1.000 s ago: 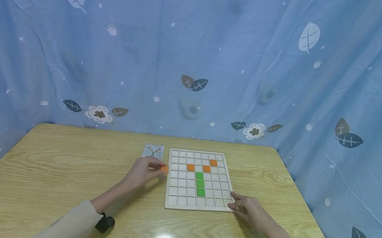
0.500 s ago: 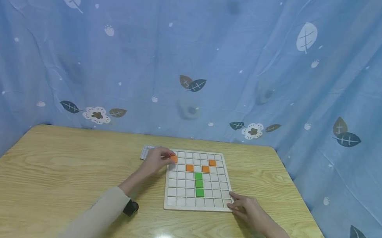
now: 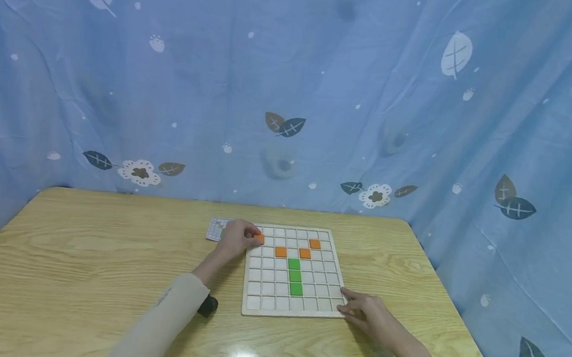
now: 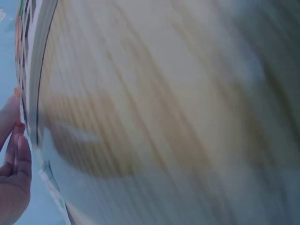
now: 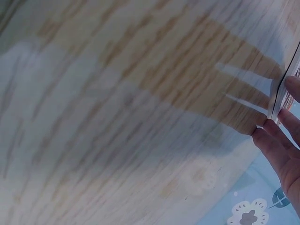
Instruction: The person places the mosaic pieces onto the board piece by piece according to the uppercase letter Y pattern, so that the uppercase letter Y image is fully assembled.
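A white grid board [image 3: 276, 308] in a pale frame lies on the wooden table. Its cells hold three green tiles [image 3: 295, 275] in a column and several orange tiles [image 3: 305, 254] above them. At the board's upper left, my left hand [image 3: 234, 237] pinches an orange tile [image 3: 259, 238] over a cell near the left edge. In the left wrist view, fingertips [image 4: 18, 129] meet at the board's rim, with little of the tile showing. My right hand [image 3: 371, 316] grips the board's right edge near the lower corner. The right wrist view shows its fingers [image 5: 274, 145] against that edge.
A small card [image 3: 216, 229] printed with a grid lies left of the board, partly hidden by my left hand. A blue patterned curtain [image 3: 213, 76] hangs behind the wooden table [image 3: 97, 257] and along its sides.
My left hand has carried the orange tile up from beside the board's left edge to the upper left cells, partly covering the card. The right hand stays at the board's corner.
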The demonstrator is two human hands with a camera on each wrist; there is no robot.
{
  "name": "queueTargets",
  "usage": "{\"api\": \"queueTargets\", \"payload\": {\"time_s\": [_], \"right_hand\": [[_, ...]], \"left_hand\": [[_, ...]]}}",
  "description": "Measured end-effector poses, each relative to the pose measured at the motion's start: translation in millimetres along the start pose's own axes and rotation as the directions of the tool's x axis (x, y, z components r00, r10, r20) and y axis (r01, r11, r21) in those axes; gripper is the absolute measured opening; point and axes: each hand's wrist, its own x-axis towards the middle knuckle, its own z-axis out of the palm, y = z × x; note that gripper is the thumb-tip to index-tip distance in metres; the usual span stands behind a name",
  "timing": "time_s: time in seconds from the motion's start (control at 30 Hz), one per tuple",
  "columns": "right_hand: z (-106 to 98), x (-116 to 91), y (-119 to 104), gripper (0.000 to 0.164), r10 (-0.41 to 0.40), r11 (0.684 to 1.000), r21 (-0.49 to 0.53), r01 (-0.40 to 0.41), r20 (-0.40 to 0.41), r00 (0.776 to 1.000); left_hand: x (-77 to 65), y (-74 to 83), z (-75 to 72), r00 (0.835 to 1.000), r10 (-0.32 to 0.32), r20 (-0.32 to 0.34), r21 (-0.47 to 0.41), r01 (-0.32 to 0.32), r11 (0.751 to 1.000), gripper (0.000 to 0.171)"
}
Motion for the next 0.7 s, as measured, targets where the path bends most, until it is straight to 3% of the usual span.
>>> {"api": "queueTargets", "payload": {"time_s": [0.23, 0.43, 0.7], "right_hand": [[1, 3, -1, 0.009, -0.083, 0.996, -0.016, 0.082, -0.034, 0.996], [0, 5, -3, 0.013, -0.028, 1.000, -0.014, 0.028, -0.019, 0.999], [0, 5, -6, 0.014, -0.033, 0.999, -0.038, 0.032, -0.035, 0.999]], "left_hand": [[0.2, -5.5, 4.4, 1.000, -0.025, -0.014, 0.036, 0.025, 0.999, 0.017], [3.3, -0.9, 7.6, 0.998, -0.057, -0.020, 0.114, 0.059, 0.992, 0.017], [4.9, 9.1, 13.5, 0.992, -0.127, -0.015, 0.100, 0.128, 0.987, 0.017]]}}
